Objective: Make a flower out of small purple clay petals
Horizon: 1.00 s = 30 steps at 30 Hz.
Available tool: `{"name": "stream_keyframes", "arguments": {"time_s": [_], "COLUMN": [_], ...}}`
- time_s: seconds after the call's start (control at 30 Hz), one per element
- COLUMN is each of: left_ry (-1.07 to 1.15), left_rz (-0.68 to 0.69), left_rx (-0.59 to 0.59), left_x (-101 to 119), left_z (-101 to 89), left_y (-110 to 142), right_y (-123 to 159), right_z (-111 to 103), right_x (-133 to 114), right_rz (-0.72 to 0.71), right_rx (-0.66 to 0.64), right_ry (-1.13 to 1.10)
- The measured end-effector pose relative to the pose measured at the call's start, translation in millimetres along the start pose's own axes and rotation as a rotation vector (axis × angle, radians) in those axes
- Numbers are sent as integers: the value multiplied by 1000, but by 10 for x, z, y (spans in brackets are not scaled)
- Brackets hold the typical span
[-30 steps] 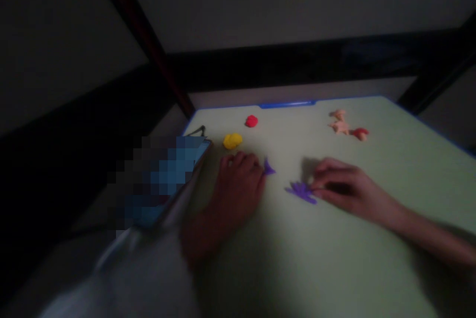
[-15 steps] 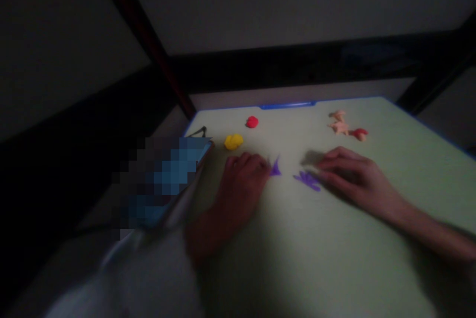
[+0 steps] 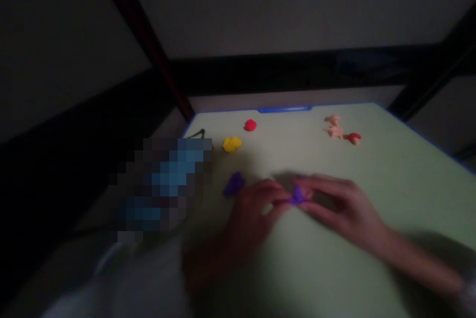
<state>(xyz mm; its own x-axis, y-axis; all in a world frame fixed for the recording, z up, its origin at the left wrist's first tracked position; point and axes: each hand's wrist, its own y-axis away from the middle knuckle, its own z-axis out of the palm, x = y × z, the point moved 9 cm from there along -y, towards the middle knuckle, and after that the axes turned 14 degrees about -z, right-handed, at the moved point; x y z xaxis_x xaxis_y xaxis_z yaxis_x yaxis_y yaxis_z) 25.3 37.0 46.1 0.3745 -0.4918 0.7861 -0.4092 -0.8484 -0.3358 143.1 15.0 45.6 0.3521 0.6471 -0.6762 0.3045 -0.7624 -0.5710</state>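
Note:
My left hand [image 3: 260,209] and my right hand [image 3: 342,204] meet at the middle of the table. Both pinch one small piece of purple modelling clay [image 3: 298,194] between thumb and fingertips, partly covered by the fingers. A darker purple clay lump [image 3: 234,185] lies just behind and left of my left hand. Farther back sit a yellow clay lump [image 3: 232,144] and a small red clay lump [image 3: 250,125]. At the back right are small peach clay shapes [image 3: 335,132] and a peach piece with a red cap [image 3: 353,138].
The pale tabletop [image 3: 286,147] has a blue rim with a blue handle [image 3: 284,109] at its far edge. On the left, a blurred-out bluish flat object [image 3: 174,169] lies near the table's edge. The room is dim.
My hands have come together, the right moving left and nearer. The separate spiky purple piece is now gathered between my fingers. The purple lump at left has come into view.

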Motion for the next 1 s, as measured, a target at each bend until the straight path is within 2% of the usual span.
{"name": "stream_keyframes", "arguments": {"time_s": [0.2,0.37,0.5,0.63,0.8,0.9,1.0], "left_ry": [21,35,81,134,34,25,123], "left_rz": [-56,-36,-109,-160,-113,-217,-348], "left_rx": [-55,-63,-96,-123,-141,-176,-188], "left_x": [-42,-27,-86,-113,-28,-104,-231], "left_z": [70,77,119,176,204,204,184], "left_y": [-21,-24,-13,30,40,-11,-53], "right_y": [46,28,48,61,41,32,32], "right_z": [62,125,156,139,142,141,96], "right_x": [56,-60,-102,-104,-94,-16,41], "right_rz": [69,-56,-155,-173,-124,-31,5], "right_rx": [-45,-170,-228,-203,-150,-121,-89], "right_ry": [-56,47,123,132,114,50,37]}}
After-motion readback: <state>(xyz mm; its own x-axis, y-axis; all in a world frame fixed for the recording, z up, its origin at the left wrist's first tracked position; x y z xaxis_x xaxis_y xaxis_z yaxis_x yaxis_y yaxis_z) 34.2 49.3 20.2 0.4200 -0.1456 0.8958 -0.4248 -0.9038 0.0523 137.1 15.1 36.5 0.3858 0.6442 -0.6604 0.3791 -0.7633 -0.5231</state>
